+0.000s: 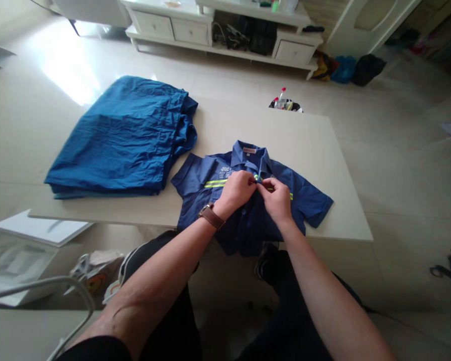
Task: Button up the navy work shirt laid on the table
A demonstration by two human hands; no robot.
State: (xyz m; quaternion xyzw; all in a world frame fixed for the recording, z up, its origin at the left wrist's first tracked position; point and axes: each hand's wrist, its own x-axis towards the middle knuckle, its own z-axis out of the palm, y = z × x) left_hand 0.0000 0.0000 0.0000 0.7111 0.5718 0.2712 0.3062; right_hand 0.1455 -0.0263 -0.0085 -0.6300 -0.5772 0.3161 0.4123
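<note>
A short-sleeved dark blue work shirt (199, 176) with yellow reflective stripes lies face up on the white table, collar away from me, its hem hanging over the near edge. My left hand (239, 187), below a brown-strapped watch, is closed in a pinch on the shirt's front opening. Close against it, my right hand (277, 198) pinches the same front edge, with the fingertips of both hands nearly touching. Whatever button sits between the fingers is hidden. Lower on the front, one button shows below my hands.
Folded blue cloth (124, 135) lies on the left of the table (304, 133). Bottles with red caps (281, 99) stand past the far edge. A white TV cabinet (154, 25) runs along the back. A white box (33, 235) and plastic bag (97, 268) sit at lower left.
</note>
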